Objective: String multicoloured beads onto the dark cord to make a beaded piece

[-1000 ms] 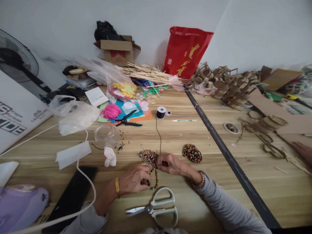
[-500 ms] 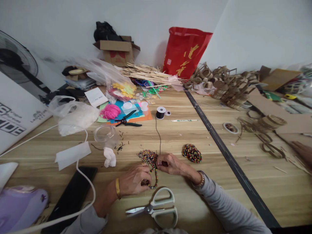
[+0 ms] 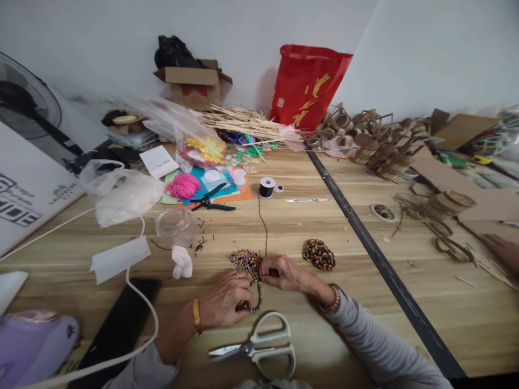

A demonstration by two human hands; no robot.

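Observation:
Small multicoloured beads (image 3: pixel 244 260) lie in a loose pile in front of my hands. A strand of strung beads (image 3: pixel 260 297) curves down from the pile toward my left hand (image 3: pixel 227 297), whose fingers are closed on the strand. My right hand (image 3: pixel 286 273) pinches the dark cord (image 3: pixel 266 232) at the pile's right edge; its fingertips partly hide the bead there. That cord runs back to a spool (image 3: pixel 266 187) of black cord. To the right lies a coiled heap of strung beads (image 3: pixel 319 255). Scissors (image 3: pixel 259 346) with pale handles rest just below my hands.
A clear jar (image 3: pixel 175 224), crumpled tissue (image 3: pixel 182 262) and dark phone-like slab (image 3: pixel 117 324) are on the left, crossed by a white cable (image 3: pixel 152 308). Farther back are pliers (image 3: pixel 208 201) and pink yarn (image 3: pixel 183 186). Another person's hand (image 3: pixel 503 249) shows at the right edge.
Almost nothing differs. My left hand has shifted very slightly at the strand, and my right hand keeps its pinch in the same place.

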